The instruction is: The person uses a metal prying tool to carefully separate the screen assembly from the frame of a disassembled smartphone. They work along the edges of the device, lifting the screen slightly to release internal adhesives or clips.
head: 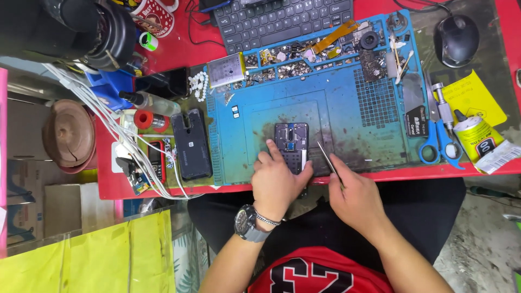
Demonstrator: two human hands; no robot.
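A red desk (179, 51) is seen from above, covered through the middle of the frame by a stained blue work mat (347, 108); a dark keyboard (282, 19) lies at the top edge and a black mouse (456, 38) at the upper right. An opened phone (291, 142), its inner frame exposed, is laid on the lower middle of the mat with its long axis running from the top of the frame toward the bottom. The left hand (278, 182) is rested on the phone's lower end, with its fingers spread and pressed around that end, so the phone is pinned rather than lifted. The right hand (355, 192) is placed just to the right of the phone, its fingers closed on a pair of thin tweezers (327, 157). The tweezers are angled up and to the left, so that their tips are brought close beside the phone's right edge, though contact cannot be made out. A black phone back cover (191, 144) lies apart at the left, and blue-handled scissors (440, 142) at the right.
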